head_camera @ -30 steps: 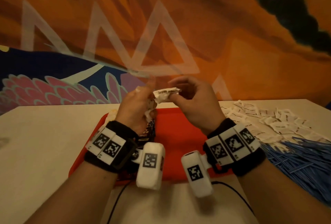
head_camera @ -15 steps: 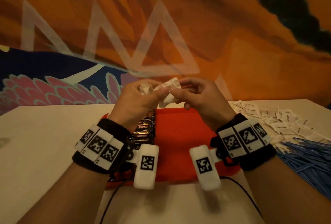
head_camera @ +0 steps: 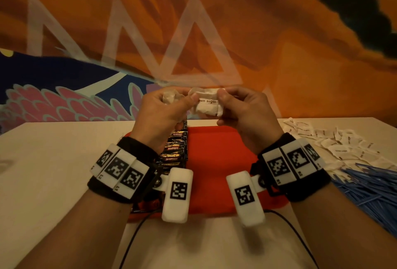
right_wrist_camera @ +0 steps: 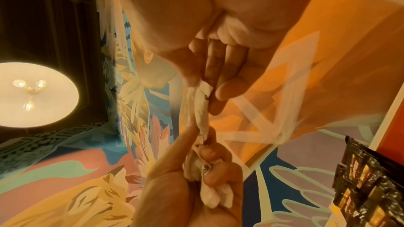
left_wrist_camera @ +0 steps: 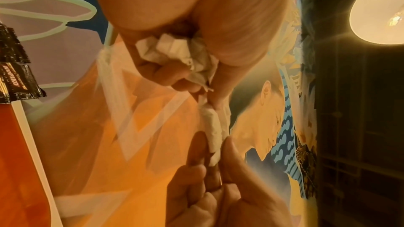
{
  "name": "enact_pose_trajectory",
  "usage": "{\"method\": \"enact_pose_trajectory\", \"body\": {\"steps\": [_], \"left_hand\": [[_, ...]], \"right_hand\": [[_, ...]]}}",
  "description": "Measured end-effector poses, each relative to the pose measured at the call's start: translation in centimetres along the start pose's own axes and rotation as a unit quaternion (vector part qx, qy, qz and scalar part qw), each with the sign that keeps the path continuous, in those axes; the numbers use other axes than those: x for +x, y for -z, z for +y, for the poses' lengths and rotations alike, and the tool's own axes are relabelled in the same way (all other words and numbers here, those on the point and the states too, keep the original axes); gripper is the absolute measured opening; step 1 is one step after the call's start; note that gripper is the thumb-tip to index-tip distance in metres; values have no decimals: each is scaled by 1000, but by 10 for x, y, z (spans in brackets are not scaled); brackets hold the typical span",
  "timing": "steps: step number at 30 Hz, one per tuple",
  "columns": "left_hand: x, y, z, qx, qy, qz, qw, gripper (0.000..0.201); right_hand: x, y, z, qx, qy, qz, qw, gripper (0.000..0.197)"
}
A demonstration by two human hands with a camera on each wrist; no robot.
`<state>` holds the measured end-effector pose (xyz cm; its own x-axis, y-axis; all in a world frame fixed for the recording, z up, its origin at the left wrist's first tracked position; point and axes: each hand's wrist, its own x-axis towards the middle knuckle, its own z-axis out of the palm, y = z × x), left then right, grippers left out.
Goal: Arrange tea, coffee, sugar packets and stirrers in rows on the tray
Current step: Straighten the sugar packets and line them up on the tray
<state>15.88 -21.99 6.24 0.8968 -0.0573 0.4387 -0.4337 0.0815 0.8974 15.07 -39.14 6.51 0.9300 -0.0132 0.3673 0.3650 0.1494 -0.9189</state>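
Observation:
Both hands are raised above the red tray [head_camera: 217, 161]. My left hand [head_camera: 171, 105] grips a crumpled bunch of white sugar packets [left_wrist_camera: 174, 51] in its curled fingers. Its thumb also pinches one end of a white brown sugar packet [head_camera: 207, 104]. My right hand [head_camera: 232, 101] pinches the other end of that packet [right_wrist_camera: 202, 106] between thumb and fingers. A row of black coffee sachets [head_camera: 175, 150] lies along the tray's left part, partly hidden by my left wrist.
Loose white sugar packets [head_camera: 335, 142] are spread on the pale table [head_camera: 53, 172] to the right of the tray. A heap of blue stirrers [head_camera: 373, 191] lies at the right edge. A painted wall stands behind the table.
Both hands have lifted a little and spread apart. The packet between them has turned so that its printed face shows flat.

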Motion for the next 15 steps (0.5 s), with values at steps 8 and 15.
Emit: {"method": "enact_pose_trajectory", "body": {"steps": [8, 15], "left_hand": [[-1, -1, 3, -10, 11, 49, 999, 18], [7, 17, 13, -21, 33, 141, 989, 21]], "right_hand": [[-2, 1, 8, -146, 52, -39, 987, 15], [24, 3, 18, -196, -37, -36, 979, 8]]}}
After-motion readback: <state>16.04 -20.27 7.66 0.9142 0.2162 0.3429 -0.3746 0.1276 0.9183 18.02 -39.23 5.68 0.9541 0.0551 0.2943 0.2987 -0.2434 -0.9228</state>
